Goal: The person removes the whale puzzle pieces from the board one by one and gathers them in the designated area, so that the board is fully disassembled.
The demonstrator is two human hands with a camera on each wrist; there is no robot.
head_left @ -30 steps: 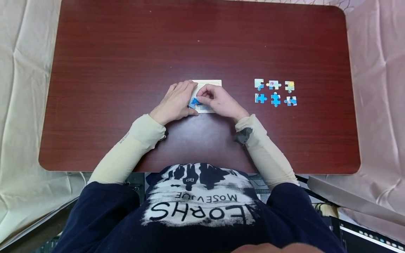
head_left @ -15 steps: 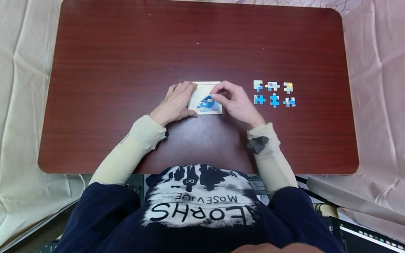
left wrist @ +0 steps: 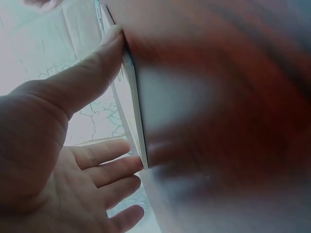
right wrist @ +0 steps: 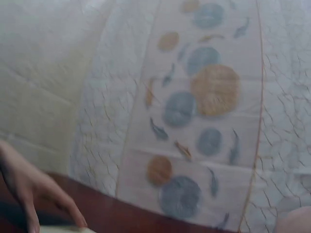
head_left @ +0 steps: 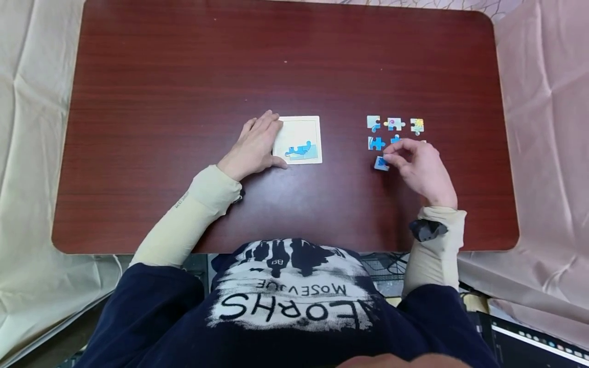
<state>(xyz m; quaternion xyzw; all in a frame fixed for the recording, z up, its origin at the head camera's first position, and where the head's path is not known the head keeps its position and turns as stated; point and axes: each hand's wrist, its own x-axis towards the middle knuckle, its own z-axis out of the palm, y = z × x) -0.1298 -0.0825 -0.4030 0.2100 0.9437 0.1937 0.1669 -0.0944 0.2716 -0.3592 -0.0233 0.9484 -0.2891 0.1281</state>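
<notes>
A flat puzzle board [head_left: 296,128] with a pale rim lies in front of the person; a blue patch of joined pieces [head_left: 301,150] fills part of its lower right. My left hand [head_left: 253,145] rests along the board's left edge, thumb at the near corner and fingers at the far one. In the left wrist view the thumb [left wrist: 82,73] touches the board's edge. Off to the right, my right hand [head_left: 421,168] pinches a blue puzzle piece [head_left: 381,164] between thumb and index finger, at or just above the table. The right wrist view barely shows this hand.
Several loose puzzle pieces [head_left: 394,123] lie in two rows to the board's right, the lower row partly hidden by my right hand. The reddish-brown table [head_left: 184,66] has pale cloth [head_left: 543,128] hanging around it.
My right hand has lifted the blue puzzle piece off the board and carried it right, to just below the loose pieces. The left hand has stayed at the board's edge.
</notes>
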